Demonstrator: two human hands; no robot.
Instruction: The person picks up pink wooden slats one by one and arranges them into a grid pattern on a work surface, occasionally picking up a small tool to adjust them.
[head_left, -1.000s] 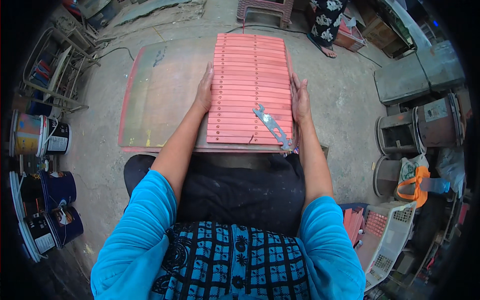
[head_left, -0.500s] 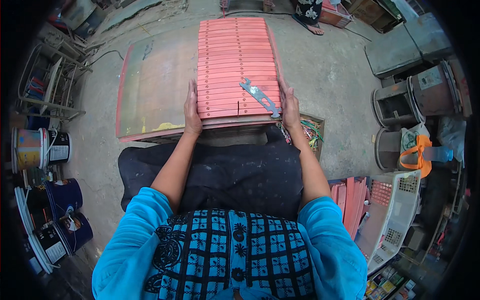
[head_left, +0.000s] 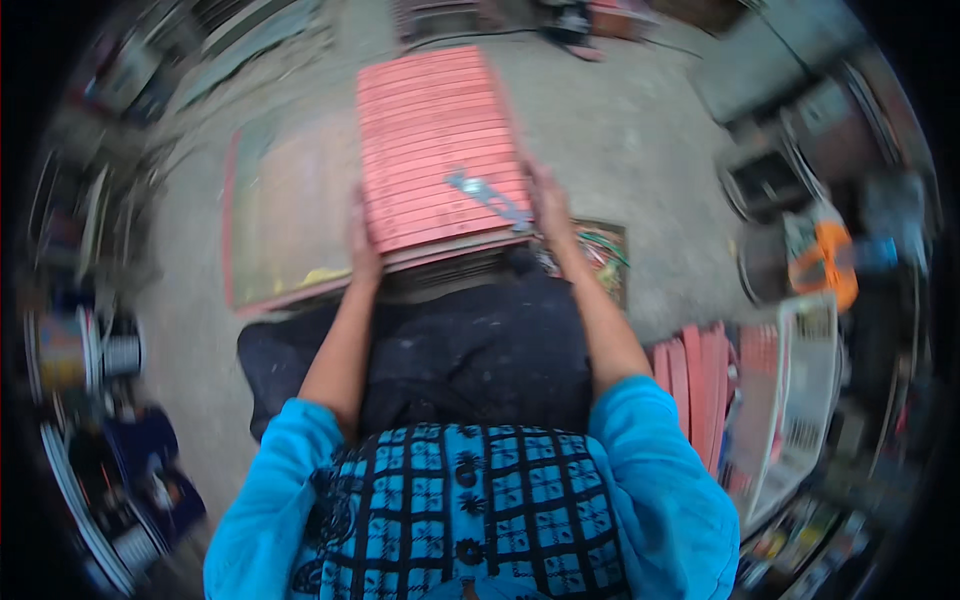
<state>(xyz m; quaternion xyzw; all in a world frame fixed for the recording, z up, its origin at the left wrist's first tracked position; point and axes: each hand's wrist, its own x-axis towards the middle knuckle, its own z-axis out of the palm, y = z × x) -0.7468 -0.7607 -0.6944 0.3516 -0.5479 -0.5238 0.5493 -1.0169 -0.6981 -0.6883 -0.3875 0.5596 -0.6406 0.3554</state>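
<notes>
A row of pink slats (head_left: 435,160), set side by side, lies on a wide board (head_left: 290,220) with a pink rim. My left hand (head_left: 363,238) presses along the row's left side, fingers stretched forward. Against the right side lies my right hand (head_left: 548,205), so the row is held between my two palms. On top of the slats rests a flat metal spanner (head_left: 488,200), close to my right fingers and untouched by them. Motion blur softens my fingertips, and my palms are turned inward out of sight.
By my right forearm stands a box of thin coloured sticks or strips (head_left: 605,255). A white plastic basket (head_left: 805,400) is at the right, beside loose pink slats (head_left: 690,380). Paint buckets (head_left: 150,450) line the left. Dark cloth (head_left: 470,340) covers my lap.
The view has turned, and the row of slats now appears tilted and further left. Both my hands have stayed against its sides. The spanner still lies on top.
</notes>
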